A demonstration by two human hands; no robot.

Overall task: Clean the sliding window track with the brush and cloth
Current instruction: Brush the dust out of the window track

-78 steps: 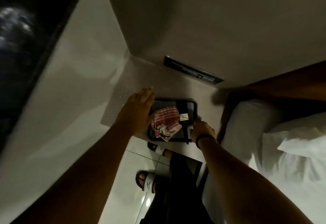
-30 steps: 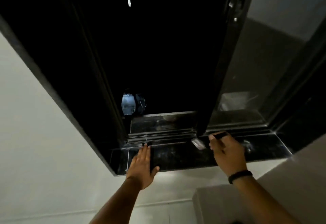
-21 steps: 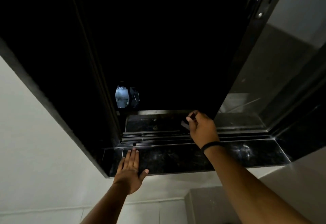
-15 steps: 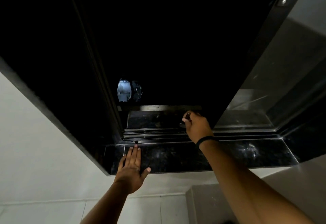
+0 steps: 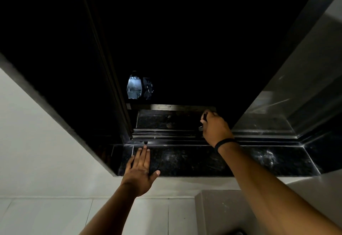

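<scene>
The sliding window track [image 5: 166, 136] runs as dark metal rails along the bottom of the open window. My right hand [image 5: 215, 128], with a black band on the wrist, is closed around a small dark brush [image 5: 204, 119] over the right part of the rails; most of the brush is hidden in my fist. My left hand [image 5: 140, 170] lies flat, fingers spread a little, on the black stone sill [image 5: 194, 159] in front of the track's left end. No cloth is in view.
The glass sash [image 5: 288, 94] stands slid to the right, with its frame edge beside my right hand. The dark left window frame [image 5: 114, 94] rises from the track's left end. A pale wall [image 5: 37, 142] lies left and a grey surface [image 5: 231, 212] below right.
At first I faced a table with a tray holding a red checked cloth. Since then my right hand moved the brush from the sill up onto the track; my left hand stayed flat.
</scene>
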